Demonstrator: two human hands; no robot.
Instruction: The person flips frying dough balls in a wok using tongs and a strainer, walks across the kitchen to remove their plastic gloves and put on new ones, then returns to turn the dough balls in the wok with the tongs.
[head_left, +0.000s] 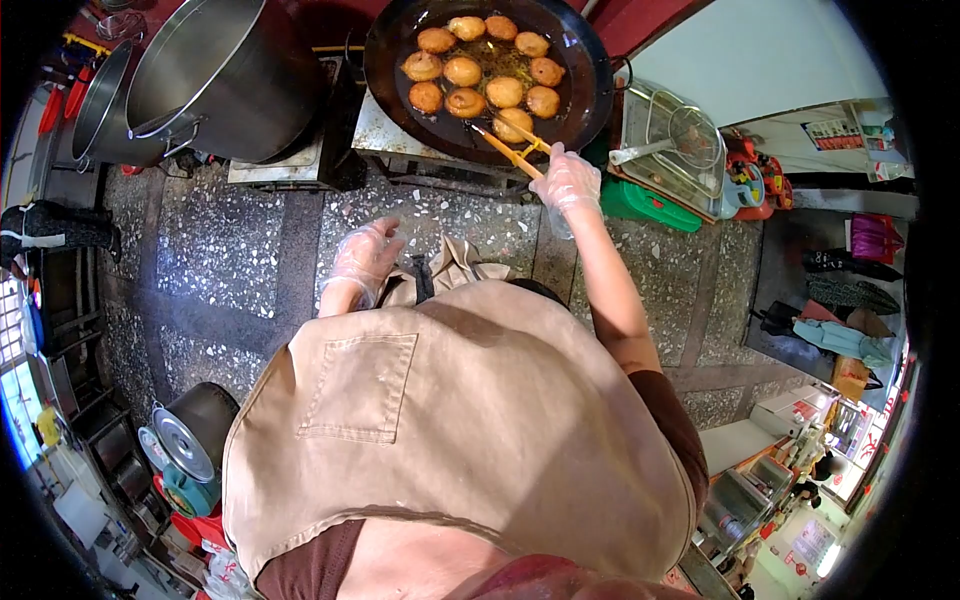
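My right hand (568,186), in a clear plastic glove, is closed around a pair of long cooking chopsticks (514,158). Their tips reach into a wide dark wok (388,110) of oil, by the nearest fried dough ball (514,125). Whether the tips touch or grip that ball I cannot tell. Several more golden-brown dough balls (462,70) float in the oil, some darker than others. My left hand (366,255), gloved the same way, hangs low in front of the beige apron (480,370). Its fingers are loosely curled and apart, with nothing in them.
Tall metal pots (215,85) stand left of the wok on a low stove (285,172). To the right, a wire skimmer (690,135) lies over a metal tray (650,185), above a green basin (650,205). A lidded pot (205,425) stands behind at lower left on the speckled floor (220,240).
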